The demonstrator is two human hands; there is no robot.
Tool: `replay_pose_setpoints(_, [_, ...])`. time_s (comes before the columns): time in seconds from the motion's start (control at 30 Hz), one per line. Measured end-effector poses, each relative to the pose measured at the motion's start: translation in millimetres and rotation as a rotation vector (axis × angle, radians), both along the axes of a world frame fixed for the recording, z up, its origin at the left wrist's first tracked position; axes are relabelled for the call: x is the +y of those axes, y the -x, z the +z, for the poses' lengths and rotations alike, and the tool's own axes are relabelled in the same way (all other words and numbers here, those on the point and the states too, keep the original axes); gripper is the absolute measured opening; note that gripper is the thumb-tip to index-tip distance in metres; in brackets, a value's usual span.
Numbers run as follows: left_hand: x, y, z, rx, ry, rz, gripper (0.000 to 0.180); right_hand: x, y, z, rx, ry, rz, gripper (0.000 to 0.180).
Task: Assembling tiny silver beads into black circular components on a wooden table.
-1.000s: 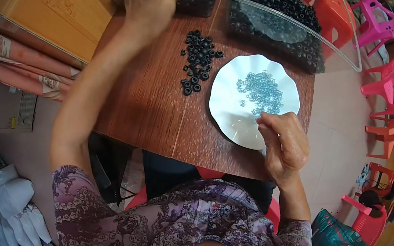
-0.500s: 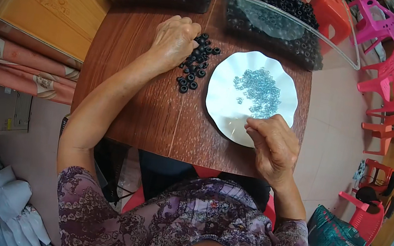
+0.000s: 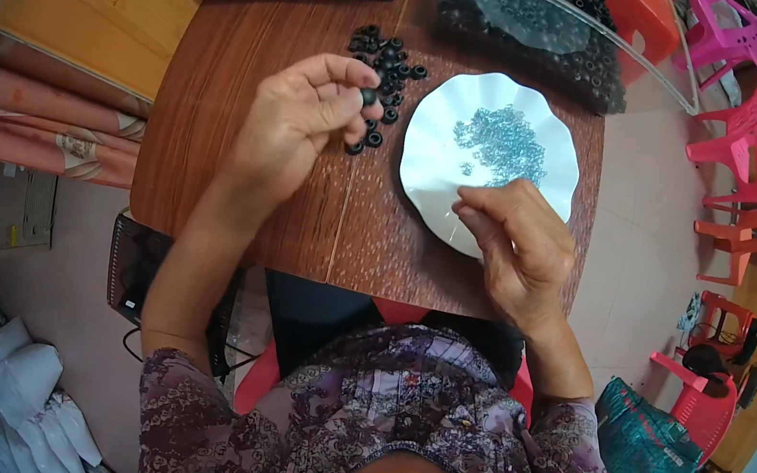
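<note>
Landmark: white scalloped plate, on the right half of the brown wood-grain tabletop.

Item 1. Left hand: raised just left of the plate, thumb and forefinger pinched on one small black ring; remaining fingers curled loosely.

Item 2. Right hand: over the plate's near rim, fingertips drawn together in a fine pinch. Whether a small piece lies between them cannot be told; anything there is too small to see.

Item 3. Loose heap of black rings: on the tabletop, just beyond and left of the plate, about two dozen pieces, spread thin.

Item 4. Cluster of tiny pale-blue pieces: inside the plate, toward its far side; plentiful.

Item 5. Two clear bins of black rings: beyond the plate at the tabletop's far edge, both well filled.

Item 6. Pink and orange plastic chairs: right of the plate, on the floor, well apart.

Progress, judged: one ring in hand, apparently being paired with a blue piece. No separate lot of finished pieces can be made out. The heap, the blue pieces and full bins suggest most of the work remains.
</note>
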State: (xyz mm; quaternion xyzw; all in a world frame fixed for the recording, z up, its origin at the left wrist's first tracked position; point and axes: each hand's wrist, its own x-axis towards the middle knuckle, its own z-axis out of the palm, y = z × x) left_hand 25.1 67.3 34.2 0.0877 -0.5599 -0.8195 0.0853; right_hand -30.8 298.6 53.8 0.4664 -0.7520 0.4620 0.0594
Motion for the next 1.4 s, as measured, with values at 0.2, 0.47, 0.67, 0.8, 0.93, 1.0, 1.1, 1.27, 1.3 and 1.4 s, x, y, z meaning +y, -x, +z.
replay_pose_setpoints(0.2, [36,-35,-8,0.060,-0.508,0.002,0.018,-25,-9,2,-0.069,0.049,0.003,0.017])
replay_pose_setpoints(0.47, [57,-53,-11,-0.044,-0.483,0.079,0.019,-48,-19,-12,-0.017,0.146,0.021,0.020])
replay_pose_setpoints(0.67, [53,-60,-18,-0.032,-0.610,0.004,0.018,-48,-24,-16,-0.232,0.200,0.091,0.015])
replay_pose_setpoints(0.8, [54,-60,-24,0.018,-0.719,0.004,0.018,-49,-23,-11,-0.440,0.172,0.170,0.016])
replay_pose_setpoints(0.93, [52,-59,-25,0.079,-0.735,-0.012,0.018,-51,-20,-10,-0.552,0.180,0.216,0.020])
replay_pose_setpoints(1.0, [50,-59,-23,0.086,-0.739,-0.045,0.020,-51,-17,-9,-0.507,0.156,0.224,0.020])
replay_pose_setpoints(1.1, [45,-64,-25,0.068,-0.633,-0.076,0.022,-51,-18,0,-0.523,0.085,0.209,0.019])
replay_pose_setpoints(1.27, [35,-73,-20,-0.074,-0.522,-0.053,0.019,-61,-4,8,-0.312,-0.155,0.235,0.020])
replay_pose_setpoints(1.3, [33,-76,-22,-0.092,-0.493,-0.025,0.019,-66,2,7,-0.228,-0.149,0.232,0.019])
replay_pose_setpoints(1.4, [29,-82,-31,-0.092,-0.467,0.033,0.017,-92,30,4,-0.120,-0.198,0.178,0.017])
